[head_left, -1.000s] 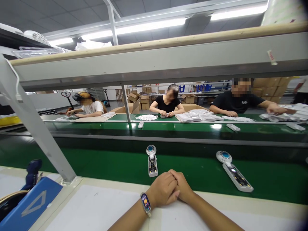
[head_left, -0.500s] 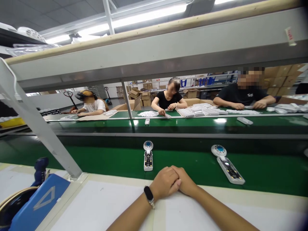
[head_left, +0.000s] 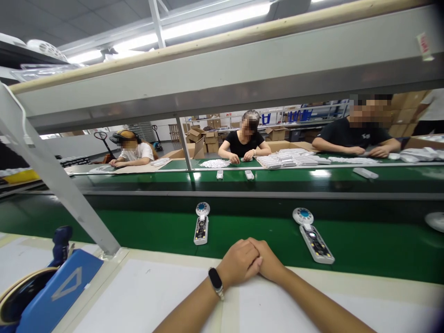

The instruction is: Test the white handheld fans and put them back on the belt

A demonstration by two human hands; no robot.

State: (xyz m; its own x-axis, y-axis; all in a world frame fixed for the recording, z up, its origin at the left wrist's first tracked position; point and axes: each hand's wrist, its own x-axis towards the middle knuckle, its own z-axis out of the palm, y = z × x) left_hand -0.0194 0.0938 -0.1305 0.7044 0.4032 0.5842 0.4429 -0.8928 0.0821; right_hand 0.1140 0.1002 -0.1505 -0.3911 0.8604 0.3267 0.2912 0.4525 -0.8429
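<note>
My left hand (head_left: 238,267) and my right hand (head_left: 269,264) are clasped together and rest on the white bench edge, holding nothing. A dark wristband (head_left: 216,282) sits on my left wrist. Just beyond them runs the green conveyor belt (head_left: 145,231). On it lie two white devices with open circuit boards and round blue-centred heads: one (head_left: 200,223) left of my hands, another (head_left: 312,235) to the right. A third round white part (head_left: 435,220) shows at the right edge.
A blue holder with a dark handle (head_left: 55,282) stands at the lower left beside a slanted grey frame post (head_left: 58,185). Across a second belt (head_left: 312,178), three people sit handling small white parts (head_left: 215,163). A shelf beam (head_left: 222,69) spans overhead.
The two devices on the near belt have drifted left. A new round white part has come in at the right edge. My clasped hands have stayed put.
</note>
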